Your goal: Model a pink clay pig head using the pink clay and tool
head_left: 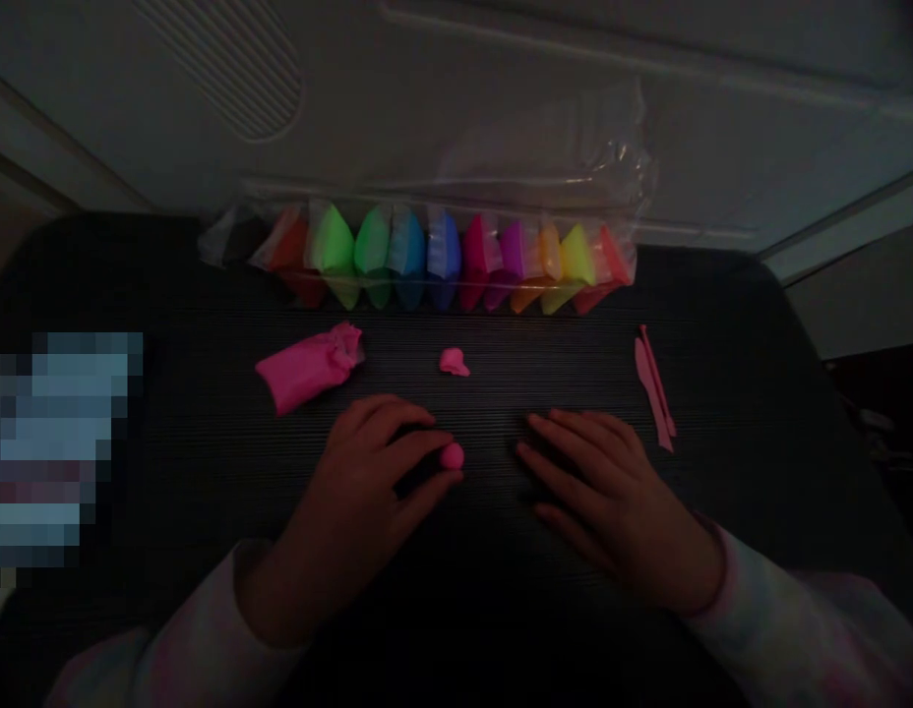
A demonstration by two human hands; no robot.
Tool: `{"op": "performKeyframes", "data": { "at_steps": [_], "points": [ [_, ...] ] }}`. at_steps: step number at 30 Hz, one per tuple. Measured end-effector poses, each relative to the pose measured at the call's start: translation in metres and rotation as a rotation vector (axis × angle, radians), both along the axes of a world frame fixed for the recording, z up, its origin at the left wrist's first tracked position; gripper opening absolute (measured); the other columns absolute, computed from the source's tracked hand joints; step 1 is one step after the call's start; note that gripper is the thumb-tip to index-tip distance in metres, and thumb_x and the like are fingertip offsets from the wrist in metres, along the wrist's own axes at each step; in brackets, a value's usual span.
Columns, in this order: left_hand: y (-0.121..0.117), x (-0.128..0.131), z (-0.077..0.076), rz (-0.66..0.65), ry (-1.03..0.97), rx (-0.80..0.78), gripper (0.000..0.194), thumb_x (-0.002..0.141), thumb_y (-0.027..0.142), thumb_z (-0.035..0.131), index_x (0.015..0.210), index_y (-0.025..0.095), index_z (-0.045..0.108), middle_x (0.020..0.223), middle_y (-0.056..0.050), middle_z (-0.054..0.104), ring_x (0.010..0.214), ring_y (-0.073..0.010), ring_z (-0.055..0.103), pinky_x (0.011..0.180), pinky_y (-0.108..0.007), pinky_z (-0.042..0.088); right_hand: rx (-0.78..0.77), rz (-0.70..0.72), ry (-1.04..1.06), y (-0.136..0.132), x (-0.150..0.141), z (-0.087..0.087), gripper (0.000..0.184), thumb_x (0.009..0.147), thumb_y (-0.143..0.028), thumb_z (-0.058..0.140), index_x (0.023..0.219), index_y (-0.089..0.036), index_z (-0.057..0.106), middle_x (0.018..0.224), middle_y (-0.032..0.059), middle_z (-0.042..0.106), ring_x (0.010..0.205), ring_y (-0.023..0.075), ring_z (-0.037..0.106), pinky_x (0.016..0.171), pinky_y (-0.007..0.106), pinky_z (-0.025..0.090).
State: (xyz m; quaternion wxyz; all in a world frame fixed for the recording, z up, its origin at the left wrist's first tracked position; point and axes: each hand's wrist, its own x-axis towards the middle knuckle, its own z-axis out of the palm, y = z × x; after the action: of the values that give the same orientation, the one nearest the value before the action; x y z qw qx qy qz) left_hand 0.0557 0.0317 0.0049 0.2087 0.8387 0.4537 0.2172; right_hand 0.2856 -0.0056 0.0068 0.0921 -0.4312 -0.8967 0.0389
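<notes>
A small pink ball of modelling clay [452, 456] sits between the thumb and index fingertips of my left hand [375, 482]. To its right, my right hand [611, 492] rests over the dark table with fingers stretched out and nothing in them. Beyond the ball lies a smaller, uneven lump of pink clay [452, 362]. A crumpled pink clay packet [309, 368], twisted at one end, lies past my left hand. Two pink modelling tools [654, 393], one knife-shaped and one a thin stick, lie side by side beyond my right hand.
A clear plastic bag [545, 167] along the table's back edge holds several coloured clay packets [443, 251] in a row. Behind it rises a pale panel [456, 79]. A blurred-out bluish object [65, 433] is at the left. The black table [737, 413] has rounded back corners.
</notes>
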Motion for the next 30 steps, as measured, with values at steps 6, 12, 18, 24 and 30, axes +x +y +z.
{"op": "performKeyframes", "data": {
  "at_steps": [6,12,18,24,30],
  "points": [
    [-0.0003,0.0009,-0.0008,0.000,0.028,0.031,0.017,0.072,0.029,0.057,0.086,0.019,0.062,0.092,-0.004,0.059,0.093,-0.0204,0.049,0.081,-0.038,0.041,0.014,-0.069,-0.071,0.0010,0.0050,0.0015,0.043,0.078,-0.039,0.050,0.117,-0.022,0.048,0.130,0.0127,0.040,0.120,0.0295,0.032,0.094,0.053,0.026],
    [-0.0007,0.0004,-0.0017,-0.005,0.041,0.044,0.017,0.073,0.028,0.058,0.086,0.019,0.061,0.092,-0.004,0.058,0.094,-0.0198,0.048,0.082,-0.038,0.041,-0.015,-0.007,-0.086,-0.0013,0.0042,0.0013,0.042,0.079,-0.039,0.048,0.119,-0.025,0.047,0.130,0.0110,0.041,0.120,0.0279,0.033,0.096,0.053,0.023],
    [-0.0010,0.0011,-0.0012,-0.010,0.049,0.046,0.017,0.072,0.028,0.058,0.087,0.019,0.060,0.092,-0.004,0.058,0.093,-0.0199,0.049,0.082,-0.038,0.041,-0.031,-0.012,-0.078,0.0006,0.0033,0.0010,0.042,0.079,-0.040,0.048,0.118,-0.028,0.047,0.132,0.0102,0.039,0.121,0.0281,0.032,0.096,0.054,0.022],
    [-0.0009,0.0009,-0.0027,-0.014,0.069,0.058,0.017,0.073,0.028,0.057,0.088,0.021,0.059,0.092,-0.003,0.058,0.094,-0.0204,0.049,0.081,-0.039,0.042,-0.038,-0.046,-0.090,0.0002,0.0040,0.0010,0.046,0.078,-0.043,0.048,0.120,-0.024,0.045,0.132,0.0125,0.037,0.122,0.0291,0.030,0.096,0.053,0.023],
    [-0.0008,0.0013,-0.0021,-0.017,0.062,0.063,0.017,0.072,0.028,0.057,0.087,0.019,0.059,0.093,-0.004,0.058,0.094,-0.0204,0.049,0.082,-0.039,0.042,-0.047,-0.084,-0.108,0.0016,0.0057,0.0008,0.050,0.078,-0.045,0.048,0.122,-0.022,0.044,0.133,0.0146,0.035,0.123,0.0301,0.028,0.097,0.053,0.023]
  ]
}}
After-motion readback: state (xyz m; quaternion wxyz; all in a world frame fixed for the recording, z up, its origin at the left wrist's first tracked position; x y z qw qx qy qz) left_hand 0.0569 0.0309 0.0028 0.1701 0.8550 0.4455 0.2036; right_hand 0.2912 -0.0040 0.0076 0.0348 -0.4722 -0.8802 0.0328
